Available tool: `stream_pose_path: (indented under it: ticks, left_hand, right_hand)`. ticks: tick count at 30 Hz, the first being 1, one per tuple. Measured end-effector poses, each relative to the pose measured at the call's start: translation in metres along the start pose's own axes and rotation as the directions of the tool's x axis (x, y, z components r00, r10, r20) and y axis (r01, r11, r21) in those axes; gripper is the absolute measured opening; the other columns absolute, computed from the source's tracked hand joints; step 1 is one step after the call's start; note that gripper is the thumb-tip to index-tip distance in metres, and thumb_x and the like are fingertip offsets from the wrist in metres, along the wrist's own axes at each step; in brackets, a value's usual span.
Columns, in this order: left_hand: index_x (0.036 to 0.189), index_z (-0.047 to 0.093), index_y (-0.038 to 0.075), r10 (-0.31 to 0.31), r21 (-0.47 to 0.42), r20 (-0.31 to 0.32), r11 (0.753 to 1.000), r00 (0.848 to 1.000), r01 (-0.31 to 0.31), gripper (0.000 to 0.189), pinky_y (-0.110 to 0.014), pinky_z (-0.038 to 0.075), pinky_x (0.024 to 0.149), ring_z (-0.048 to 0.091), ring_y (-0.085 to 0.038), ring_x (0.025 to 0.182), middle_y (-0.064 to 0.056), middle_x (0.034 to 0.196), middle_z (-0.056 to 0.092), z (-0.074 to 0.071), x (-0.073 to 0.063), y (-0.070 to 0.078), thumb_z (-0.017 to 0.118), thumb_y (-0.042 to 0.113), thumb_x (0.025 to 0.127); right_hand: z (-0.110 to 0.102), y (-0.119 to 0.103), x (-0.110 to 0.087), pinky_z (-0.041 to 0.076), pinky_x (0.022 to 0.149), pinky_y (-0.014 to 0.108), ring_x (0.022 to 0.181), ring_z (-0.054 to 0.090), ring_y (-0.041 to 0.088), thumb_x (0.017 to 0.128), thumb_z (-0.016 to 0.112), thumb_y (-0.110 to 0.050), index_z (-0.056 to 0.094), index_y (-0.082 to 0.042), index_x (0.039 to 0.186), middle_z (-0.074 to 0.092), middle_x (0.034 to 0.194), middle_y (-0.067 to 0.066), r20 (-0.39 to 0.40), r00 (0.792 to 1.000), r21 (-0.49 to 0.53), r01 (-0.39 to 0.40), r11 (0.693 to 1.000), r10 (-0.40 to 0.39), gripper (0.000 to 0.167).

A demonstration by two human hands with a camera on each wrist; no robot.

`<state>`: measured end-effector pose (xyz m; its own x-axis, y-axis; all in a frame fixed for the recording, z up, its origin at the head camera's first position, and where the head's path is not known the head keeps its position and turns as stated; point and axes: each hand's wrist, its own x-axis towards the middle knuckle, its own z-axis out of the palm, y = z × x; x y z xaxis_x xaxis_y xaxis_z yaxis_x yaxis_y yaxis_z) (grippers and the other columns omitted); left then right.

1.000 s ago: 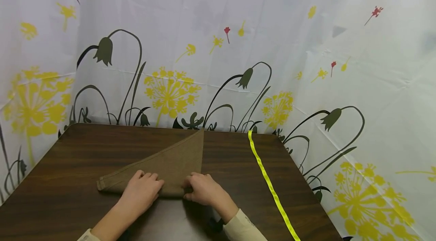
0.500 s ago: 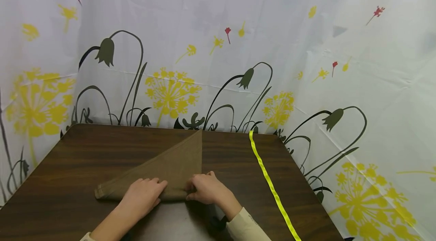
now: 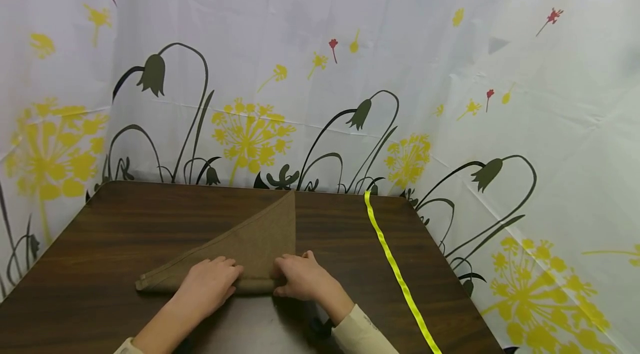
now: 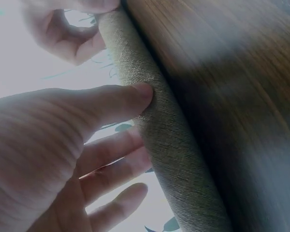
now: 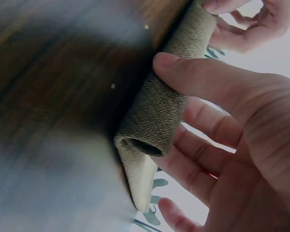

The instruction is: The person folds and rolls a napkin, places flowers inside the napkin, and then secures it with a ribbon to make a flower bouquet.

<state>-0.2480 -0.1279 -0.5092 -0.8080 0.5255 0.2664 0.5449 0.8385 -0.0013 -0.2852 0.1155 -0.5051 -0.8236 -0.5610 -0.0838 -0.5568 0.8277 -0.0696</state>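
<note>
A brown cloth [image 3: 265, 243], like a napkin, lies in a triangle on the table, its far point near the back edge. Its near edge is rolled into a tube [image 4: 169, 145]; the right wrist view shows the tube's hollow end. My left hand [image 3: 210, 284] holds the middle of the roll, thumb on the near side and fingers behind it. At the right end, my right hand [image 3: 302, 277] grips the roll the same way, with the thumb [image 5: 176, 72] across it. The cloth's left corner [image 3: 145, 283] sticks out past my left hand.
The dark wood-grain table [image 3: 165, 215] carries a yellow strip [image 3: 397, 273] running front to back on the right. Behind and along the right side hangs a white curtain [image 3: 310, 9] printed with flowers. A glossy reflection shows on the table's near part.
The rolled near edge has come slightly toward me, and the left corner has shifted a little left and nearer. Both hands stay on the roll and have moved slightly with it.
</note>
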Motion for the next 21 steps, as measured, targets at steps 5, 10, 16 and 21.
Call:
stream_pose_path:
  ticks: [5, 10, 16, 21]
  left_hand:
    - [0.118, 0.066, 0.018, -0.001, -0.056, 0.042, 0.998, 0.999, 0.003, 0.048, -0.042, 0.059, 0.066, 0.070, -0.026, 0.090, -0.003, 0.109, 0.072, -0.0001, 0.0028, -0.0001, 0.096, 0.026, 0.081]
    - [0.114, 0.068, 0.019, -0.020, -0.069, 0.041, 0.997, 0.999, 0.023, 0.043, -0.040, 0.057, 0.062, 0.068, -0.025, 0.082, -0.001, 0.106, 0.068, 0.0023, 0.0039, 0.0008, 0.096, 0.026, 0.082]
    - [0.102, 0.070, 0.022, -0.027, -0.045, -0.019, 0.999, 0.999, 0.026, 0.031, -0.032, 0.052, 0.055, 0.064, -0.018, 0.070, 0.004, 0.094, 0.063, 0.0077, 0.0046, -0.0008, 0.095, 0.025, 0.083]
    - [0.099, 0.071, 0.020, -0.036, -0.106, -0.011, 0.994, 0.999, 0.035, 0.025, -0.030, 0.050, 0.053, 0.065, -0.018, 0.068, 0.003, 0.091, 0.063, 0.0072, 0.0061, -0.0032, 0.092, 0.022, 0.086]
  right_hand:
    - [0.0010, 0.0030, 0.0028, 0.041, 0.091, 0.038, 0.102, 0.066, -0.001, 0.088, 0.090, -0.040, 0.077, -0.031, 0.109, 0.070, 0.110, -0.017, -0.017, 1.000, -0.012, 0.012, 1.000, -0.012, 0.027]
    - [-0.0021, 0.0048, 0.0032, 0.040, 0.090, 0.037, 0.102, 0.065, -0.002, 0.091, 0.088, -0.038, 0.080, -0.031, 0.110, 0.072, 0.110, -0.017, -0.010, 1.000, 0.018, 0.023, 1.000, -0.023, 0.021]
    - [-0.0042, 0.0062, 0.0032, 0.043, 0.094, 0.040, 0.102, 0.065, -0.001, 0.096, 0.083, -0.034, 0.081, -0.029, 0.112, 0.072, 0.110, -0.016, -0.013, 1.000, 0.042, 0.016, 0.999, -0.015, 0.018]
    - [-0.0001, 0.0063, 0.0047, 0.050, 0.101, 0.048, 0.106, 0.064, 0.001, 0.094, 0.086, -0.033, 0.070, -0.026, 0.115, 0.068, 0.114, -0.013, -0.013, 1.000, 0.085, -0.004, 0.996, 0.005, 0.027]
